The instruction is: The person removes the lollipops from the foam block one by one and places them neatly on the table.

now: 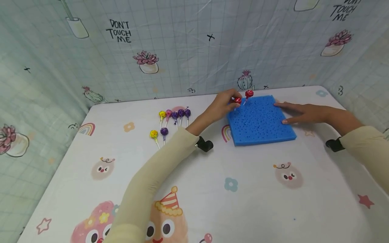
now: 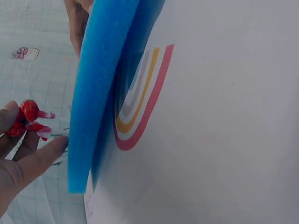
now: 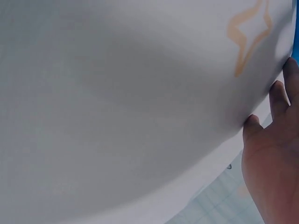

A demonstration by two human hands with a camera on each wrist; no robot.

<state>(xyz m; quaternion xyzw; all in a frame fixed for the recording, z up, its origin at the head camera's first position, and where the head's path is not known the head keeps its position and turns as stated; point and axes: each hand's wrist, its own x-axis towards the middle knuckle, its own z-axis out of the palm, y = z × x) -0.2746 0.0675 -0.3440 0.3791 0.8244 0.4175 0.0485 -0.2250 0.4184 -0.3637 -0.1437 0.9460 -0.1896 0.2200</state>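
At the back left corner of a blue foam block (image 1: pixel 259 121), my left hand (image 1: pixel 223 105) pinches a red-wrapped lollipop (image 1: pixel 238 100). A second red lollipop (image 1: pixel 249 93) stands upright beside it, its stick in the foam. Both red wrappers (image 2: pixel 30 111) appear close together in the left wrist view, by the thumb and fingers; whether the held stick enters the foam cannot be told. My right hand (image 1: pixel 304 113) rests against the block's right edge, fingers spread and fairly straight. In the right wrist view, this hand (image 3: pixel 275 149) touches the white tabletop by the foam.
Left of the block lie several lollipops in two rows: yellow (image 1: pixel 162 114), pink (image 1: pixel 168 113) and purple (image 1: pixel 181 112) ones behind, a yellow (image 1: pixel 153 134) and a purple one (image 1: pixel 164 131) in front. A printed white cloth (image 1: pixel 258 209) covers the table. A patterned curtain (image 1: pixel 182 44) hangs behind.
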